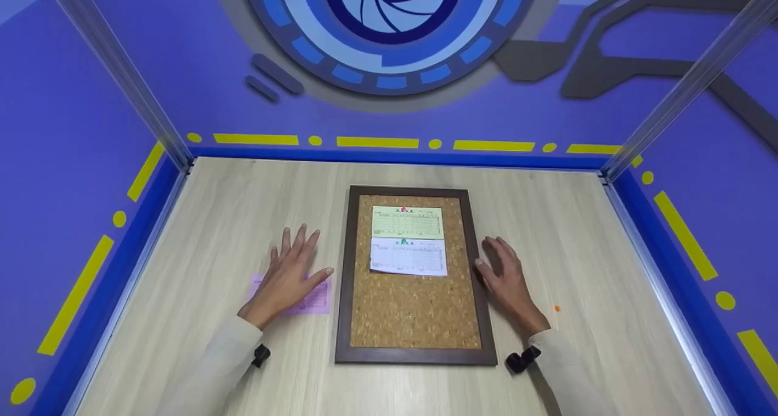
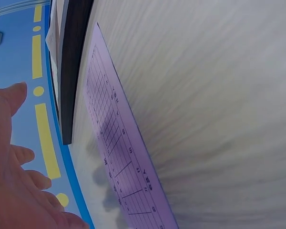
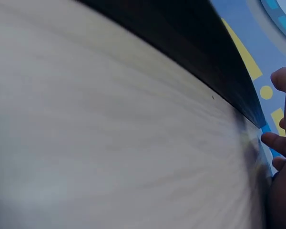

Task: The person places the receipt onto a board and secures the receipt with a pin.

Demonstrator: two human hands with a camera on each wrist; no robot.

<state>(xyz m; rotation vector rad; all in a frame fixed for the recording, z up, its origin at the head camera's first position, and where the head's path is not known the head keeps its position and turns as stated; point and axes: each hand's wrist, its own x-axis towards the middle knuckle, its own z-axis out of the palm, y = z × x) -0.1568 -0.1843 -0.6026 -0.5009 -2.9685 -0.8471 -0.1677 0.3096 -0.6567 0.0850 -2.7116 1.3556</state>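
Observation:
A framed cork board (image 1: 419,312) lies in the middle of the table. On it a yellow-green form slip (image 1: 408,222) carries a red pushpin (image 1: 403,209), and below that a white form slip (image 1: 408,258) carries a green pushpin (image 1: 404,241). My left hand (image 1: 285,279), fingers spread, is over a purple form slip (image 1: 317,300) left of the board; the left wrist view shows the slip (image 2: 126,162) lying on the table below the palm. Beside the board's right edge is my right hand (image 1: 507,279), fingers loosely bent and holding nothing; whether its thumb touches the frame I cannot tell.
A small orange object (image 1: 557,308), perhaps a pushpin, lies on the table (image 1: 608,343) right of my right wrist. Blue patterned walls (image 1: 389,121) enclose the table at the back and on both sides.

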